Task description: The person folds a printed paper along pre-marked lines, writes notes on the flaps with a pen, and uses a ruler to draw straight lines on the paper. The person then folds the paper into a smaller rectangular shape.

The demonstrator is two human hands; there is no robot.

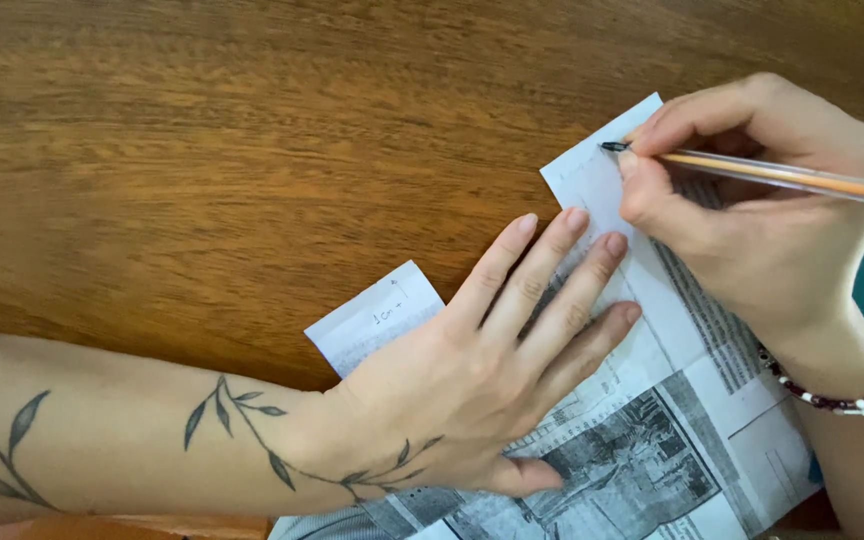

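- A folded sheet of grey-and-white printed newspaper (pixel 652 440) is being pressed flat at the lower centre of the frame by the left hand (pixel 472 380), whose fingers are lying open and spread, palm down, on the paper.
- The left forearm, marked with a leafy vine tattoo (pixel 232 415), is being rested across the lower left of the frame.
- A beaded red-and-white bracelet (pixel 857 390) is being worn on the right wrist at the right edge.
- A slim orange-barrelled pen (pixel 782 175) is being gripped by the closed fingers of the right hand (pixel 762 210) in the upper right, its dark tip being held against the paper's upper corner.
- Everything is being carried by the brown wooden tabletop (pixel 252 150).
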